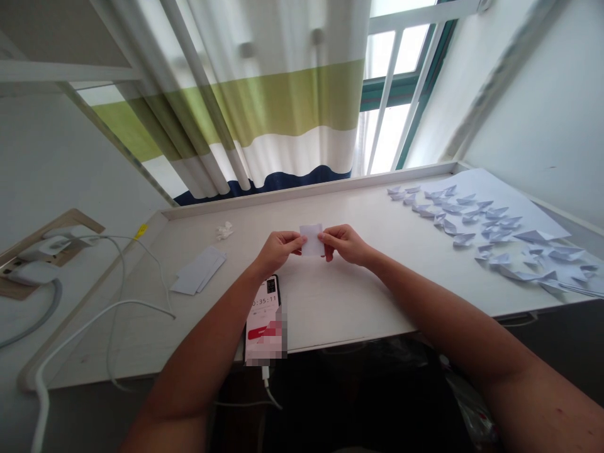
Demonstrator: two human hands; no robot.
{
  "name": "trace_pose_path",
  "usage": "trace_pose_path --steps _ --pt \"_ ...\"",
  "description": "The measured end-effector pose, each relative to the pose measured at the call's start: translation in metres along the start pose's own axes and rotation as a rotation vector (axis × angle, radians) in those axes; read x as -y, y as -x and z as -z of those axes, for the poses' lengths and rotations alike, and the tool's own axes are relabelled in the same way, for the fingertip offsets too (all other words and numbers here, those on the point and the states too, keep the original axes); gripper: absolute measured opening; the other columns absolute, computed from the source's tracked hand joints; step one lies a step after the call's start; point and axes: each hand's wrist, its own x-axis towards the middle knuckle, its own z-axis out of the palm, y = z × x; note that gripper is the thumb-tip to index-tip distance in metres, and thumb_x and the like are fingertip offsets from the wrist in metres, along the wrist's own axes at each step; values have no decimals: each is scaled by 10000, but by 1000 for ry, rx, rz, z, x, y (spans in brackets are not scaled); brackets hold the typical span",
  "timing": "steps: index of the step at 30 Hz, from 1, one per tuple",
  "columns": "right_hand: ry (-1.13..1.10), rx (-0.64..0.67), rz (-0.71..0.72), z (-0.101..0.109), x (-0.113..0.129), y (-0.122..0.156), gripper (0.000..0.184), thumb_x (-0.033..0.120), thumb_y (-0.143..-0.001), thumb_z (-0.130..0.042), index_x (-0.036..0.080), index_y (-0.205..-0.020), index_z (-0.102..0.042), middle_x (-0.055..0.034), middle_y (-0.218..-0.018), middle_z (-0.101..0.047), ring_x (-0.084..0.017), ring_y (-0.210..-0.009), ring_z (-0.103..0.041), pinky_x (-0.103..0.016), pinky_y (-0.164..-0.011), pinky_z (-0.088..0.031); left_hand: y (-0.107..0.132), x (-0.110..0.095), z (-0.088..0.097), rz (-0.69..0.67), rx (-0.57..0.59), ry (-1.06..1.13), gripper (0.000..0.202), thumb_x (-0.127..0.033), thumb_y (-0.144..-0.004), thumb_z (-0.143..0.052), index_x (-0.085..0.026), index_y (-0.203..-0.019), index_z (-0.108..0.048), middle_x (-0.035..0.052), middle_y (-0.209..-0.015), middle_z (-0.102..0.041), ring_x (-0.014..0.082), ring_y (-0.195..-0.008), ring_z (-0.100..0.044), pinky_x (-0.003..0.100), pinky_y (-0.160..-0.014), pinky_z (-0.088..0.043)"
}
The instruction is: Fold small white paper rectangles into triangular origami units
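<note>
Between my two hands is a small, nearly square piece of white paper (312,240), held up just above the white desk (325,308). My left hand (282,246) pinches its left edge, thumb on the near face. The right edge is pinched by my right hand (343,243) in the same way. Fingers behind the paper are partly hidden. Below my left wrist lies a phone (264,321) with a running time on its screen and a white cable plugged into its lower end.
Several folded paper boats (465,214) cover the desk's right side, some on a large white sheet (500,189). Loose paper slips (199,270) and crumpled scraps (225,231) lie at left. White cables (117,308) run from a wall socket (40,258). A curtain (283,94) hangs behind.
</note>
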Motion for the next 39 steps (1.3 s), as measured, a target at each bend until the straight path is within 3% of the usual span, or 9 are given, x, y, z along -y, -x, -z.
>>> trace_pose_path --steps 8,13,18,24,29,35,39 --pt "-22 66 -40 -2 0 1 711 869 -829 -708 164 -747 -695 -56 -673 -742 -143 -562 -670 -267 -562 -528 0 -2 -1 -7 -95 64 434 -587 -807 -862 -154 -838 -848 90 -849 -794 208 -820 -708 384 -835 -587" --pt "-14 71 -25 0 2 3 672 824 -854 -728 170 -707 -675 -40 -622 -711 -139 -559 -652 -264 -572 -531 1 -4 -4 -24 -105 62 425 -583 -782 -884 -161 -824 -842 75 -829 -786 184 -777 -682 356 -796 -579" --pt "-91 39 -83 -2 3 3 681 843 -788 -776 167 -803 -694 -56 -766 -761 -153 -601 -716 -269 -574 -584 0 -2 -4 -50 -93 35 423 -576 -753 -915 -164 -812 -841 60 -786 -770 163 -726 -645 333 -751 -561" --pt "-142 -62 -68 -2 4 1 585 722 -751 -887 170 -820 -706 -10 -696 -705 -167 -583 -724 -290 -569 -613 0 2 -3 -60 -58 25 465 -605 -745 -915 -162 -866 -842 81 -831 -800 179 -724 -668 341 -711 -564" --pt "-271 -144 -72 -2 2 1 590 629 -693 -952 197 -1030 -733 -9 -752 -773 -170 -539 -714 -316 -532 -622 0 2 -5 -31 -48 130 484 -504 -745 -941 -154 -1058 -824 75 -814 -806 194 -736 -716 365 -749 -583" --pt "-348 -87 -98 2 5 3 303 428 -804 -869 167 -936 -790 -53 -756 -779 -198 -644 -767 -330 -616 -652 1 -2 -4 -40 -13 203 267 -391 -823 -825 -159 -948 -863 93 -889 -806 209 -824 -743 392 -834 -600" --pt "-368 -54 -92 2 2 3 346 469 -808 -877 153 -928 -800 -62 -801 -784 -198 -675 -765 -337 -632 -660 2 -1 -4 -47 -22 131 311 -441 -788 -893 -157 -907 -855 90 -872 -805 194 -794 -709 376 -803 -588"
